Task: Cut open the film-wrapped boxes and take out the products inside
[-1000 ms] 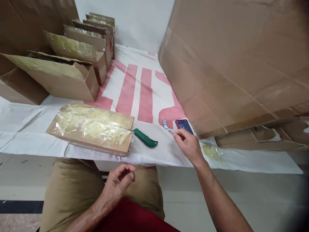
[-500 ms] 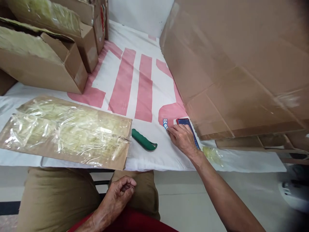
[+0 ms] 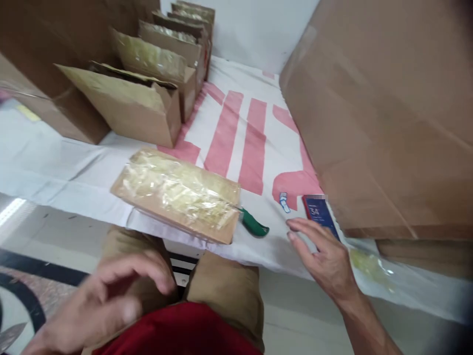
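My right hand (image 3: 325, 256) hovers over the table's front edge with its fingers stretched out, holding nothing, just beside a phone (image 3: 318, 213) with a lit blue screen. A small white and blue item (image 3: 284, 202) lies left of the phone. A green-handled knife (image 3: 254, 227) rests next to a flat cardboard piece covered in clear tape (image 3: 181, 195). My left hand (image 3: 111, 301) is raised over my lap, blurred, fingers loosely spread, with nothing visible in it.
A big cardboard box (image 3: 384, 113) fills the right side of the white and red-striped table cover (image 3: 236, 133). Several open cardboard boxes (image 3: 148, 93) stand in a row at the back left. A crumpled clear wrapper (image 3: 369, 264) lies near the front edge.
My right hand lifted off the phone and drew back toward me, fingers opening. My left hand rose from my lap and moved left. The view swung left.
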The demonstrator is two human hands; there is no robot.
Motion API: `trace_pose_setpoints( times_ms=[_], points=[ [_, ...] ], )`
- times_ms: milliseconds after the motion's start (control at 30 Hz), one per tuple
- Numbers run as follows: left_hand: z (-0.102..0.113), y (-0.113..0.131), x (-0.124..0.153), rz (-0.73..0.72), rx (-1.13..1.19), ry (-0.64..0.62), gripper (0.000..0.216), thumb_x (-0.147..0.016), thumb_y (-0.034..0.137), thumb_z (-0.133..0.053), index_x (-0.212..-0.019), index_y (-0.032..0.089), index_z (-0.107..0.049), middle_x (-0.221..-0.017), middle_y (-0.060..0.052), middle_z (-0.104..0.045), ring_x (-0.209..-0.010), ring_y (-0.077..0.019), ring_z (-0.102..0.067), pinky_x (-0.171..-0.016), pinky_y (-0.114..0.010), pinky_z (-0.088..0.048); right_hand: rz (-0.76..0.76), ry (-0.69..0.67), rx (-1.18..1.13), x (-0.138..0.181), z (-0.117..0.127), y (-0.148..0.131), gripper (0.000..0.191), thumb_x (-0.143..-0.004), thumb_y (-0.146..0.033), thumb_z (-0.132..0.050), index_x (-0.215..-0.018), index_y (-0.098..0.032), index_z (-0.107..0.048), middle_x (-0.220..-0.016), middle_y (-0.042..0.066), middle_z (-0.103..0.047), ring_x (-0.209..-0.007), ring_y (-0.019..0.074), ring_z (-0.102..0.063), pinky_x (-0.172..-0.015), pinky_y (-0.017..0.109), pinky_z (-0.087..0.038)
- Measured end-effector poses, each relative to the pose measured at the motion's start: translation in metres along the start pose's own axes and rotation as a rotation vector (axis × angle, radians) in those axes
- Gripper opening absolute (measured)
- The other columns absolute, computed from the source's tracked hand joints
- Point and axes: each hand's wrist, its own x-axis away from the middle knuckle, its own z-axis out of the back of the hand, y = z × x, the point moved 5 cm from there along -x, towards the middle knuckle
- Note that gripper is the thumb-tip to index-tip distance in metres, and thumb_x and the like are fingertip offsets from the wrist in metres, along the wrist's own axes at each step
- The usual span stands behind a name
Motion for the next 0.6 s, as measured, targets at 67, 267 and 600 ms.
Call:
trace_pose_setpoints(
  times_ms=[67, 267, 600],
  points=[
    [0.046, 0.017, 0.007, -0.210, 0.042, 0.592, 0.012, -0.088, 0.037, -0.075, -0.094, 0.027, -0.078, -0.084, -0.004, -0.075, -0.086, -0.0214, -0.071, -0.082, -0.031, -0.059, -0.018, -0.030, -0.093, 0.002, -0.015, -0.018, 0.018, -0.098, -0.029, -0.063, -0.109, -0.025, -0.076, -0.111, 0.007, -0.079, -0.100, 0.0252, -0.075, -0.089, 0.038, -0.059],
    [0.078, -0.011, -0.038, -0.403, 0.032, 0.954, 0.054, -0.083, 0.047, -0.076, -0.131, 0.025, -0.065, -0.141, -0.009, -0.065, -0.135, -0.0287, -0.058, -0.114, -0.042, -0.046, -0.146, -0.101, -0.435, -0.024, -0.061, -0.068, 0.034, -0.101, -0.045, -0.057, -0.122, -0.022, -0.072, -0.116, 0.009, -0.078, -0.101, 0.0254, -0.075, -0.088, 0.035, -0.061],
    [0.028, -0.020, -0.038, -0.280, 0.035, 0.822, 0.063, -0.090, 0.052, -0.069, -0.142, 0.021, -0.055, -0.145, -0.010, -0.063, -0.139, -0.0321, -0.054, -0.118, -0.044, -0.041, -0.141, -0.183, -0.362, -0.042, -0.082, -0.042, 0.038, -0.094, -0.046, -0.056, -0.120, -0.023, -0.072, -0.115, 0.011, -0.079, -0.110, 0.0332, -0.073, -0.090, 0.046, -0.059]
  ],
)
